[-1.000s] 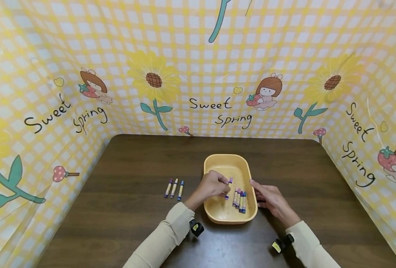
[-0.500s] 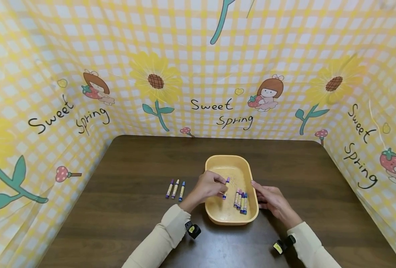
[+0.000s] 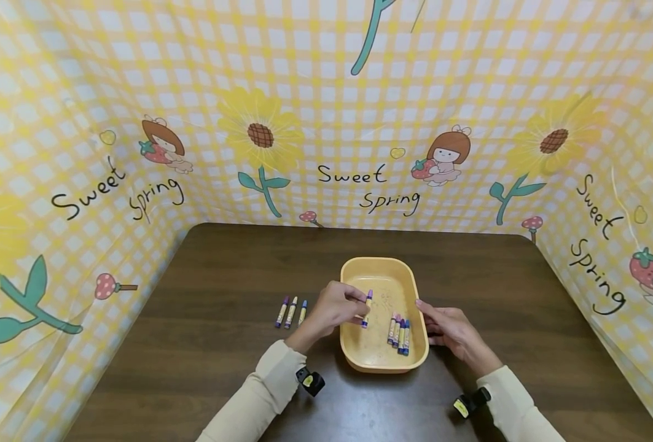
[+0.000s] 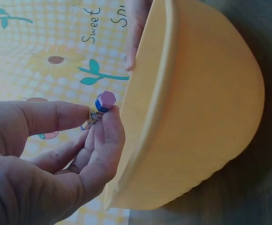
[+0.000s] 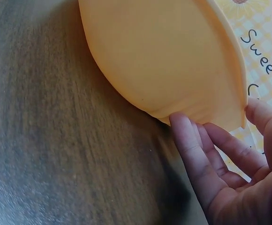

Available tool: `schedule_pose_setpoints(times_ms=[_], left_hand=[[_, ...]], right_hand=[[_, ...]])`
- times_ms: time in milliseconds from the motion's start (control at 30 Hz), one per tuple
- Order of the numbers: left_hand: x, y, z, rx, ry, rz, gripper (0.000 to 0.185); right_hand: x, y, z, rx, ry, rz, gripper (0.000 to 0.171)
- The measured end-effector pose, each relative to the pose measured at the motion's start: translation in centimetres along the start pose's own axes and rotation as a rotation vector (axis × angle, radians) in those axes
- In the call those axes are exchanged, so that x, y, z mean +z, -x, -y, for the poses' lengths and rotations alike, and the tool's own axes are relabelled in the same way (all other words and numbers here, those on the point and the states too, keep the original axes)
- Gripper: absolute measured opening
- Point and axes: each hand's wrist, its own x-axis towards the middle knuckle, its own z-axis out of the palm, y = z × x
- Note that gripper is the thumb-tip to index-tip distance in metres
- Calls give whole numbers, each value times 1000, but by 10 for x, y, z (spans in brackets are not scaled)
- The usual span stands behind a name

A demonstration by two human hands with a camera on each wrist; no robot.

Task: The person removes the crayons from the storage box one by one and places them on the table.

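My left hand pinches a purple-tipped crayon between thumb and fingers, over the left side of a yellow plastic tub. Up close in the left wrist view, the crayon shows a flat pinkish-purple end and a blue band. My right hand holds the tub's right side. In the right wrist view its thumb is at the rim and its fingers lie against the outer wall. Several crayons lie side by side inside the tub, toward its right.
Three more crayons lie in a row on the dark wooden table, left of the tub; my left forearm passes close to them. A yellow checked cloth with printed flowers stands around the table's back and sides.
My left hand has moved left with the crayon, from the tub's middle toward its left rim. My right hand keeps its hold on the tub. The head view has shifted slightly.
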Motion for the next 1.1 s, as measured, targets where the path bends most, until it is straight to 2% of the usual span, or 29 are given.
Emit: schedule_pose_setpoints(times_ms=[200,600,1100], left_hand=[[-4,1,-1,-9,10,7,21],[-19,4,3,14,67,-2,24],[-38,14,5,12,94,-55,21]], right_hand=[[0,0,0,5,7,-2,49],[0,-2,-1,23,21,-19,51],[2,2,-1,19,7,-14,49]])
